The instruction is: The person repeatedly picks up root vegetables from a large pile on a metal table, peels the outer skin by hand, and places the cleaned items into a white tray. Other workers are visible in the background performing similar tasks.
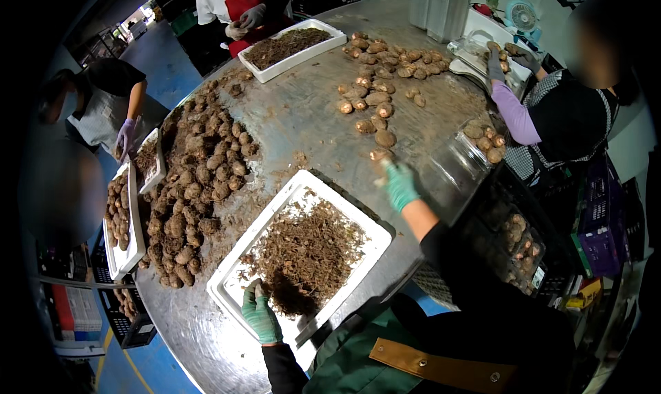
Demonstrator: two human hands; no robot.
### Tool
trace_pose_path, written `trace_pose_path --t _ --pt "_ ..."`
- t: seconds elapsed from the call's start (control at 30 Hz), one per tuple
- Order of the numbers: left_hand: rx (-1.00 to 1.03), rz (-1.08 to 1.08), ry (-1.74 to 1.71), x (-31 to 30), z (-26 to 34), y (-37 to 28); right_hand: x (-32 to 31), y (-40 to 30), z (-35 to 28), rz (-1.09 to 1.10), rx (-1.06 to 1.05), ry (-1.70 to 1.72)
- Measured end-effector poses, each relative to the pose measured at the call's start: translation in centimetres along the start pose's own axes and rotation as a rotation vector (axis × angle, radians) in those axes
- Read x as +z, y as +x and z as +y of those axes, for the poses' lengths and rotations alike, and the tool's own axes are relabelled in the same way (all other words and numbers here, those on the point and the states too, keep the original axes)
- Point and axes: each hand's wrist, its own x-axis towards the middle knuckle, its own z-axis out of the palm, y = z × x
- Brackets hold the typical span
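My left hand (pixel 261 313), in a green knit glove, is over the lower left part of a white foam tray (pixel 379 239); whether it holds anything cannot be told. Brown root trimmings and soil (pixel 310 249) fill much of the tray. My right hand (pixel 398 183), gloved alike and blurred, reaches past the tray's far right side and touches a taro corm (pixel 380 154) at the near end of a row of corms. Its grip is unclear. More trimmed corms (pixel 382 99) lie beyond. A big heap of hairy taro corms (pixel 191 187) covers the left side of the metal table (pixel 289 125).
At the right a person in purple sleeves (pixel 516 110) handles corms on a scale; a clear plastic box of corms (pixel 485 138) is nearby. Two people work at the left and far edges beside foam trays (pixel 330 38). Black crates (pixel 129 327) stand below the table.
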Motion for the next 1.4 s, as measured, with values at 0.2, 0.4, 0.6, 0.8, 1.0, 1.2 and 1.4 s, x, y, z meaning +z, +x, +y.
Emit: trace_pose_path --t 0.2,0.4,0.6,0.8,1.0,1.2,1.4 --pt "-0.005 -0.051 0.069 1.1 0.9 0.1 -9.4 18.0 -0.2 0.105 -0.485 -0.648" --pt "0.000 -0.044 0.093 0.3 0.9 0.0 -0.4 14.9 -4.7 0.156 -0.667 -0.946" --pt "-0.003 -0.029 0.094 0.4 0.9 0.1 18.4 4.7 1.1 -0.479 -1.030 -1.094" --pt "-0.076 -0.062 0.097 0.3 1.4 0.5 33.9 2.4 8.5 -0.780 -1.094 -1.413" --pt "-0.146 0.042 0.051 -1.7 1.4 0.9 43.6 2.4 10.3 -0.749 -0.599 -1.815" --pt "-0.148 -0.021 0.056 -1.2 1.4 1.6 38.2 2.3 8.6 -0.913 -0.487 -1.138" --pt "-0.051 0.016 0.092 -0.1 2.5 1.8 27.0 -5.9 5.1 -1.244 -0.155 -0.557"
